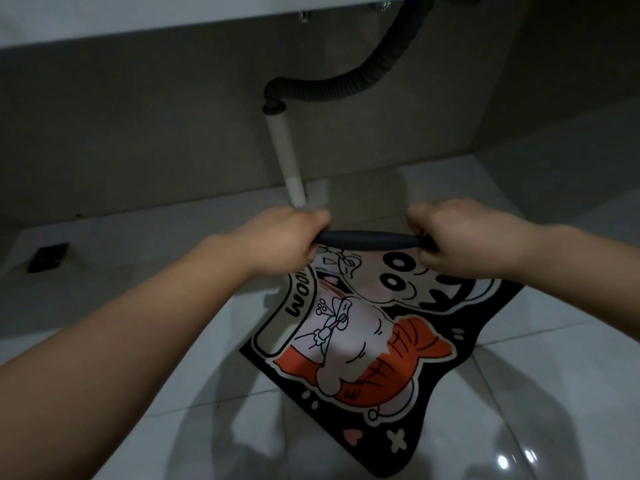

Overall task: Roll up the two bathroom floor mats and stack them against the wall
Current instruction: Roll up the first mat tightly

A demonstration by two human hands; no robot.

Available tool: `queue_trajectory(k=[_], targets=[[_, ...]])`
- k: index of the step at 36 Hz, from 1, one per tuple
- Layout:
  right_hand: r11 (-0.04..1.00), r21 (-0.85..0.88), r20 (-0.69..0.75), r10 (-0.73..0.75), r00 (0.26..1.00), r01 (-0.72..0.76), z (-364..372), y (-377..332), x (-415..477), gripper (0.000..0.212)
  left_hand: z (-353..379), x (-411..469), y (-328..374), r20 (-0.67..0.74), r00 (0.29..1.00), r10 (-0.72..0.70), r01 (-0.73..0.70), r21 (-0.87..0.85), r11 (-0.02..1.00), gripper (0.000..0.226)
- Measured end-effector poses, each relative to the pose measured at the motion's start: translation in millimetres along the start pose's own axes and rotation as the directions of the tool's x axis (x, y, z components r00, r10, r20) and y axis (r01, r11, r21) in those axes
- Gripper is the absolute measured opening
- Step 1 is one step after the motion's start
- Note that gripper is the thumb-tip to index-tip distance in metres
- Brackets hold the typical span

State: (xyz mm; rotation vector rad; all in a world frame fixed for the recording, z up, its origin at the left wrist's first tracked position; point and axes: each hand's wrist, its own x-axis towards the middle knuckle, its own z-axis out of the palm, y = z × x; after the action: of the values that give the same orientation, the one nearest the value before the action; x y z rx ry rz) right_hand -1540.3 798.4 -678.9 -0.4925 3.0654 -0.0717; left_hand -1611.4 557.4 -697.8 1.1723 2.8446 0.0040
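A black floor mat (374, 344) with a cartoon print in white, pink and orange lies on the glossy tiled floor. Its far edge is curled into a thin dark roll (369, 239). My left hand (287, 239) grips the roll's left end and my right hand (460, 233) grips its right end. The rest of the mat is flat and stretches toward me. Only this one mat is in view.
A grey wall (138, 133) stands just beyond the roll. A white drain pipe (287, 157) joined to a dark corrugated hose (363, 77) comes down under a sink behind my left hand. A dark floor drain (46, 257) sits at the left.
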Motion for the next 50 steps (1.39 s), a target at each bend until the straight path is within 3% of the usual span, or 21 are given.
queue_trajectory(k=[3,5,7,11,14,18,23,28,33,37,43,47,50], targets=[[0.999,-0.021,0.0,0.029,1.0,-0.029,5.7,-0.7,-1.1,0.023,-2.6,0.9,-1.6,0.033,0.998,-0.06,0.063,-0.104,0.993,0.025],[0.987,-0.149,-0.008,-0.056,0.998,0.054,8.1,1.0,-3.0,0.027,-4.2,-1.1,-2.1,-0.008,0.999,-0.045,0.044,-0.072,0.996,0.032],[0.952,-0.27,-0.041,-0.158,0.987,0.141,8.7,3.9,-4.3,0.047,-5.2,-3.9,-2.1,-0.041,0.999,-0.01,0.007,-0.067,0.998,0.043],[0.918,-0.343,-0.158,-0.263,0.952,0.197,4.5,6.0,-7.0,0.067,-6.9,-6.3,-4.8,-0.096,0.992,0.082,-0.093,-0.113,0.989,0.032],[0.915,-0.355,-0.166,-0.262,0.951,0.19,-0.4,6.2,-6.0,0.057,-11.1,-7.7,-3.2,-0.12,0.987,0.11,-0.121,-0.08,0.989,0.035],[0.875,-0.446,-0.151,-0.281,0.948,0.189,-8.5,6.3,-6.0,0.044,-20.0,-7.9,-0.1,-0.15,0.987,0.061,-0.07,-0.053,0.996,0.019],[0.957,-0.247,-0.124,-0.187,0.975,0.152,-14.3,-0.4,-4.3,0.016,-29.9,-7.0,14.7,-0.131,0.991,0.024,-0.018,0.047,0.999,0.016],[0.995,-0.091,-0.042,-0.046,0.998,0.042,-16.2,-8.4,-4.1,0.023,-32.6,-4.7,25.7,-0.075,0.997,-0.032,0.038,0.075,0.996,0.017],[0.941,-0.284,-0.16,-0.238,0.958,0.187,-18.4,-1.4,-7.4,0.029,-37.0,-5.5,25.1,-0.121,0.992,-0.021,0.028,0.054,0.998,0.031],[0.942,-0.255,-0.203,-0.27,0.941,0.216,-29.1,0.1,-8.8,0.033,-36.7,-10.0,24.9,-0.206,0.974,0.1,-0.098,0.016,0.995,0.043],[0.931,-0.254,-0.195,-0.313,0.93,0.26,-29.1,1.7,-7.8,0.024,-37.3,-8.7,24.9,-0.216,0.974,0.073,-0.067,0.031,0.997,0.023],[0.962,-0.179,-0.198,-0.24,0.95,0.206,-32.1,-2.3,-8.9,0.031,-40.8,-8.1,28.1,-0.155,0.988,0.021,-0.018,0.017,1.0,0.019],[0.956,-0.229,-0.163,-0.222,0.961,0.182,-31.5,-6.0,-5.5,0.022,-42.0,-7.1,33.5,-0.126,0.992,-0.029,0.035,0.043,0.998,0.018]])
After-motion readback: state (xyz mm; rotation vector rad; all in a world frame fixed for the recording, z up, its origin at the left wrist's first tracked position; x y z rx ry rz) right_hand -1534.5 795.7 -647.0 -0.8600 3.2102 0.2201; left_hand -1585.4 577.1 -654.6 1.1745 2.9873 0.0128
